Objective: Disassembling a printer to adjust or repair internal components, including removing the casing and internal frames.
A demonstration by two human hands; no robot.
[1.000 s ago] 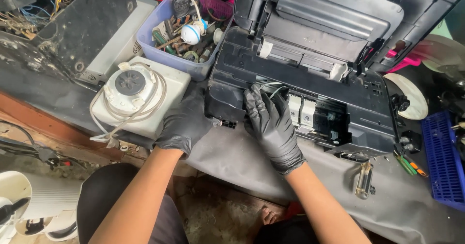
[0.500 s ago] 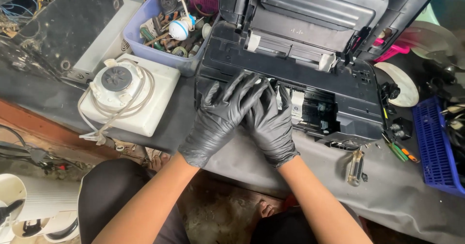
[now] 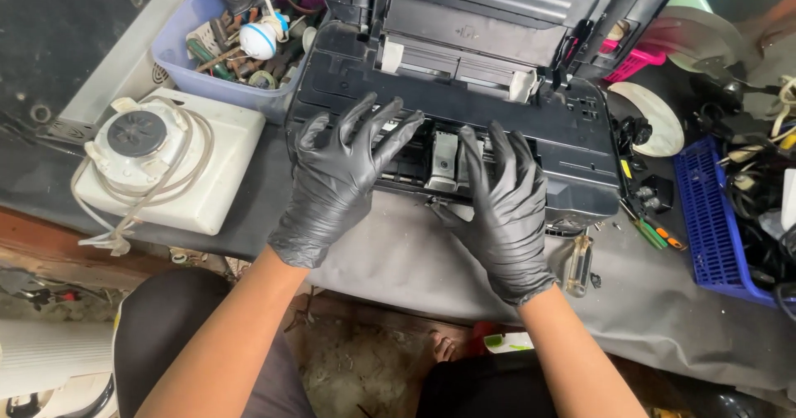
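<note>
A black printer (image 3: 464,111) with its lid raised is set at the middle of the desk (image 3: 680,318), on a grey cloth that covers the desk's near edge. Inside the open front of the printer a pale grey cartridge carriage (image 3: 444,159) can be seen, between the two gloved hands.

The left hand (image 3: 340,177), in a black glove, is laid flat over the front left part of the printer, its fingers spread wide and nothing gripped. The right hand (image 3: 506,211), also in a black glove, is placed flat on the front edge just to the right of the carriage, the fingers stretched out and close together; its grip is likewise wide, with nothing held.

To the left of the printer a white box-shaped device (image 3: 166,157) with a round dark cap and a coiled white cord is seen, resting on the desk. Behind it a pale blue tub (image 3: 178,53) filled with screwdrivers and small parts is placed, touching the printer's left rear corner. To the right of the printer a small clear bottle (image 3: 579,264) is lying on the cloth, near the right wrist. Farther right a blue basket (image 3: 705,219) holding dark cables is set, well apart from both hands.
</note>
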